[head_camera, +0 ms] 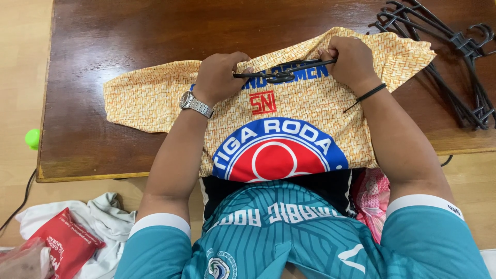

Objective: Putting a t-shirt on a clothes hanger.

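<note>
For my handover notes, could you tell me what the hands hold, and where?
Both the left hand and right hand grip the shirt at its collar, around a black hanger.

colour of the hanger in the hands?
Black hanger, gripped by left hand and right hand; head view.
</note>
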